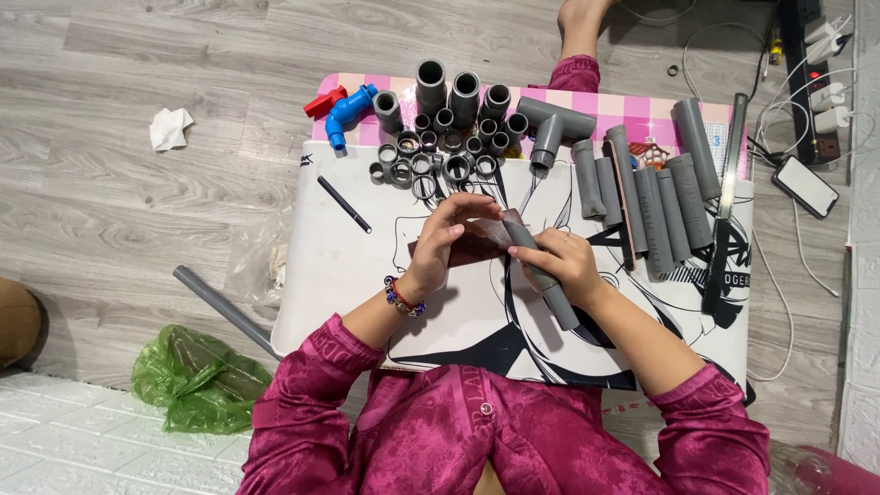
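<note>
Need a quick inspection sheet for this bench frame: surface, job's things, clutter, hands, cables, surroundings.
Surface: low white table with black line drawing, pink checked strip at the far edge.
Job's things: grey pipe piece in the right hand, brown sanding sheet pressed at its upper end by the left hand.
Clutter: grey couplings and rings, grey tee fitting, row of cut grey pipes, blue tap, black pen.
Hands: left hand closed on the sheet; right hand closed on the pipe.
Cables: white cables and power strip on the floor, phone beside them.
Surroundings: wood-look floor, long grey pipe, green plastic bag, crumpled tissue.
</note>
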